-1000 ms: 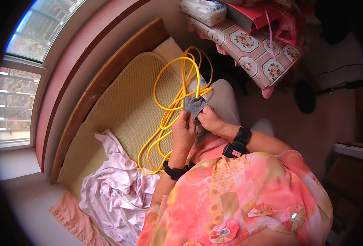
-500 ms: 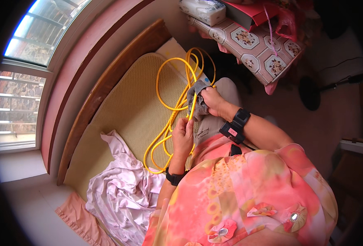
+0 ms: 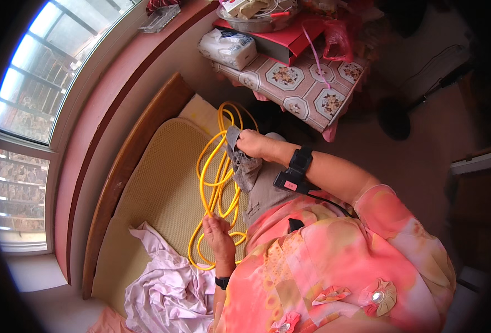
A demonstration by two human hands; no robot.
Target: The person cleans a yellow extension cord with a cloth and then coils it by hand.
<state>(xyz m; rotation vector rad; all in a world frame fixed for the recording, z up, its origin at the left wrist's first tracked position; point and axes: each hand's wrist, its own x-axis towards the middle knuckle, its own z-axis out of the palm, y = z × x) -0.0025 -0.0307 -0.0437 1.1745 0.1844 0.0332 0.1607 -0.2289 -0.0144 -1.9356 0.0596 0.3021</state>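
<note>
A: What has changed for you, left to right?

B: Your left grip (image 3: 217, 232) has dropped well below the cloth (image 3: 245, 167); half a second ago it sat just under it. A longer stretch of cable (image 3: 202, 193) now runs between the two. Your right grip (image 3: 251, 143) still has the cloth. The table (image 3: 246, 79) sits further left in your view, and the bowl (image 3: 249, 25) on it has come into sight.

A: And the containers, from your left?

B: A wrapped tissue pack (image 3: 227, 51) lies near the table's left end. The bowl behind it rests on the red box (image 3: 278, 47), heaped with beige wrapping (image 3: 253, 8) and an orange stick (image 3: 280, 14), among other things. You can't see into the box; what the red bag (image 3: 337, 43) holds, I can't tell.

A: Where is the cable against each grip?

B: On the left, your thumb and fingers pinch it. From there it curves up toward the cloth, its loops gathered over the mat (image 3: 151, 172). On the right, your fingers are closed round bunched cloth, beside the loops; whether cable passes inside the folds, I can't tell.
</note>
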